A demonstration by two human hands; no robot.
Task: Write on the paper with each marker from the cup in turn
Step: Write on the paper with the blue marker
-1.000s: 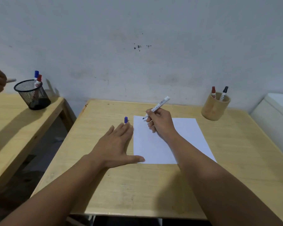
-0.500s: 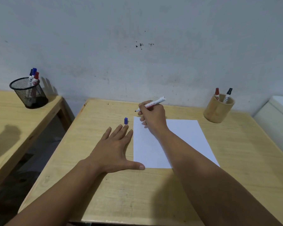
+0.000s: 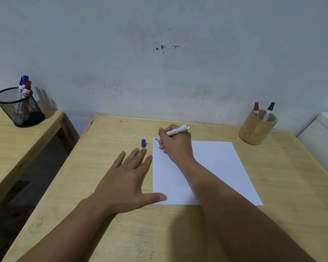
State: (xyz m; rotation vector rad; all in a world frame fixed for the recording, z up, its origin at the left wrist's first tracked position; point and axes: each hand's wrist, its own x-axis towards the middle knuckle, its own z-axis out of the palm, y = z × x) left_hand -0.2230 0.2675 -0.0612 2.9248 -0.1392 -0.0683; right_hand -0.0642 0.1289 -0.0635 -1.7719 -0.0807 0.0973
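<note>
A white sheet of paper (image 3: 216,167) lies on the wooden table (image 3: 178,233). My right hand (image 3: 175,146) grips an uncapped white marker (image 3: 175,131), with the tip at the paper's far left corner. My left hand (image 3: 127,182) rests flat and open on the table beside the paper, its thumb on the sheet's near left corner. A blue marker cap (image 3: 143,143) stands just beyond my left fingertips. At the far right, a wooden cup (image 3: 256,130) holds a red-capped marker (image 3: 256,109) and a black-capped marker (image 3: 269,111).
A second wooden table (image 3: 11,148) at the left carries a black mesh cup (image 3: 17,108) with several markers. A gap separates the two tables. A white object (image 3: 322,135) borders the table's right edge. A grey wall stands behind.
My right hand lowered the marker from a raised tilt to the paper's far left corner. Another person's hand, seen by the mesh cup a second ago, has left the view.
</note>
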